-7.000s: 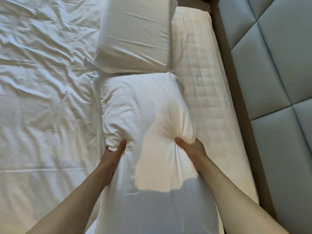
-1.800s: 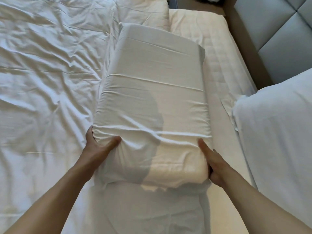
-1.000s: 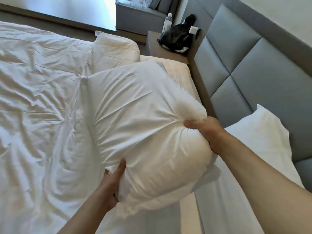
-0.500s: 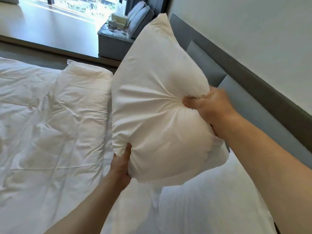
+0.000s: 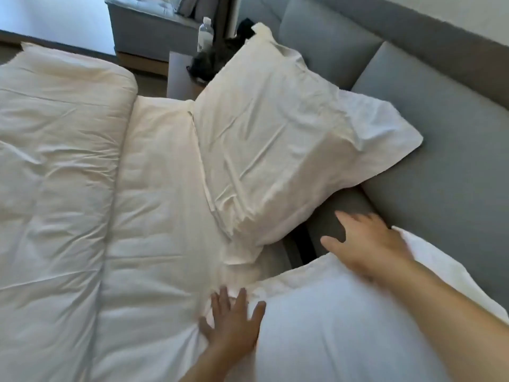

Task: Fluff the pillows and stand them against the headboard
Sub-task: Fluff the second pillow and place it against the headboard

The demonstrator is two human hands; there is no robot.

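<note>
A white pillow leans tilted against the grey padded headboard, its lower edge on the mattress. A second white pillow stands nearer to me, also against the headboard, filling the lower right. My right hand hovers open over the top of this near pillow, fingers spread, holding nothing. Lower down, my left hand is open at the near pillow's left edge, fingers apart over the sheet. A narrow gap of headboard shows between the two pillows.
A rumpled white duvet covers the left of the bed, with bare mattress cover beside it. Beyond the bed stand a bedside table with a water bottle and a dark bag, and a grey sofa.
Half a second ago both hands gripped the pillow in the air. Now it rests against the headboard and both hands have let go and drawn back toward the near pillow.
</note>
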